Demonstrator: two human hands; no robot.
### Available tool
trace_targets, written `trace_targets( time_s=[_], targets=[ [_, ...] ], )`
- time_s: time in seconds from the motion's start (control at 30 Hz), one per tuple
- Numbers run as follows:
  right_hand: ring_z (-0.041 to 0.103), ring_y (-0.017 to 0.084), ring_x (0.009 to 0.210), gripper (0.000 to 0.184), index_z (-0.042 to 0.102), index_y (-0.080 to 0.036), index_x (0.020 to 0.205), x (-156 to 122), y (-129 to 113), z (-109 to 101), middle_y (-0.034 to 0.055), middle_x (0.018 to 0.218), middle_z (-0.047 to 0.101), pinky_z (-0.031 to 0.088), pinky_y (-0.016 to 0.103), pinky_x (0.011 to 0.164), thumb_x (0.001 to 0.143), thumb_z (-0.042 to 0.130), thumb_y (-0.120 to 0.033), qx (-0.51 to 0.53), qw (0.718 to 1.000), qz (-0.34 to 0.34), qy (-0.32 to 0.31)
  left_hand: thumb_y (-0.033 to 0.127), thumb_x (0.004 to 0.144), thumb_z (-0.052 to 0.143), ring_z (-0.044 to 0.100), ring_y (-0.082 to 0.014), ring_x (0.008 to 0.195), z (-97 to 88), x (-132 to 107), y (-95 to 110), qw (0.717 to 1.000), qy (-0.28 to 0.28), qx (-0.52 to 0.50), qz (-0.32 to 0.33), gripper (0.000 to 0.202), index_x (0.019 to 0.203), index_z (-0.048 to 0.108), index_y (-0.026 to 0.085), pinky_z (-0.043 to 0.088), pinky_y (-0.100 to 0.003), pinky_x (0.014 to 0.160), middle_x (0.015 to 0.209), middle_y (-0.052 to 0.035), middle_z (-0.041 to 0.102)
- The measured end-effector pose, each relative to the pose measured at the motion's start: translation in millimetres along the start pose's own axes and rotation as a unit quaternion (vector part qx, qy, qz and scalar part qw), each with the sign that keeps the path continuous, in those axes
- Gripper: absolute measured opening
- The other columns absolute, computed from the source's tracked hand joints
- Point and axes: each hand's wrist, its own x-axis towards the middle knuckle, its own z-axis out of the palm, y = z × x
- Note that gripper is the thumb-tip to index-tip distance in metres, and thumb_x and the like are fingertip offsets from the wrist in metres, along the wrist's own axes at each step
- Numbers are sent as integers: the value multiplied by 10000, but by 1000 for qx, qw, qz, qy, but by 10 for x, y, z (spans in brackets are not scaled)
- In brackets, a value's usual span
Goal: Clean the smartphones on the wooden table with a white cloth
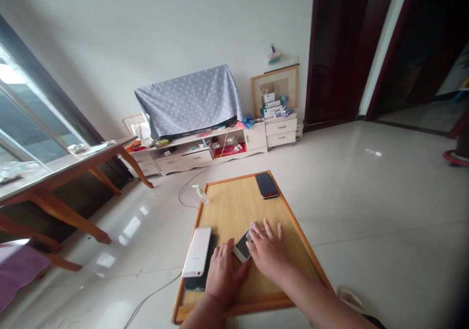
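Spreading right hand (267,253) over a smartphone (242,248)

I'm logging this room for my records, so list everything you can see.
wooden board: one, tan with orange frame, on the floor
dark phone: one, black, far end of board
white phone: one, white, on a black phone, board's left side
small phone: one, white and grey, between hands
pump bottle: one, clear, at board's far left corner
wooden table: one, orange-brown, at left
cabinet: one, cream, by far wall
spotted cloth: one, blue-grey, draped above cabinet
left hand: one, on board beside small phone
right hand: one, fingers on small phone
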Motion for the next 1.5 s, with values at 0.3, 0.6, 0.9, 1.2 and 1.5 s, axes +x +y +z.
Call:
trace_targets(
  time_s=[0.3, 0.6, 0.9, 1.2, 1.5],
  targets=[
    [176, 357, 1530, 495, 516, -304, 1471, -214, 36, -76, 28, 1582, 427, -86, 688, 1177, 1043, 312, -445, 29, 999, -29, 0, 507, 836, 636, 584, -311, 1247, -26, -4, 50, 1000, 1, 7, -9, 656, 1392, 503, 186, 447, -502, 1100, 1308, -134, 639],
    [272, 299, 1508, 507, 508, -125, 1476, -362, 151, 48, 137, 1580, 416, 143, 459, 1249, 1020, 373, -299, 67, 994, -81, 21, 536, 850, 617, 590, -305, 1245, -48, 9, 151, 1000, -1, 27, 2, 616, 1360, 546, 197, 437, -495, 1110, 1305, -121, 642],
    [638, 216, 1032, 290, 708, -198, 1033, -414, 415, -333, 83, 1066, 720, 443, 299, 919, 918, 450, -133, 177, 979, 7, 103, 532, 815, 613, 618, -319, 1208, -73, 83, 252, 999, -12, 42, -2, 609, 1313, 575, 184, 454, -467, 1079, 1275, -143, 671],
    [552, 133, 594, 345, 626, -192, 747, -460, 427, -330, -1, 664, 628, 366, 237, 558, 952, 513, -446, 448, 884, 132, 11, 667, 741, 638, 707, -318, 1009, -178, 327, 799, 980, -11, -66, -185, 787, 1320, 506, 151, 520, -387, 833, 946, -77, 741],
    [434, 118, 426, 354, 573, -221, 741, -383, 345, -430, -35, 554, 507, 297, 234, 442, 859, 566, -555, 594, 743, 295, -92, 706, 642, 654, 709, -311, 891, 99, 343, 1109, 967, -10, -109, -232, 843, 1214, 556, 95, 535, -409, 806, 1035, -153, 704]
  ],
)
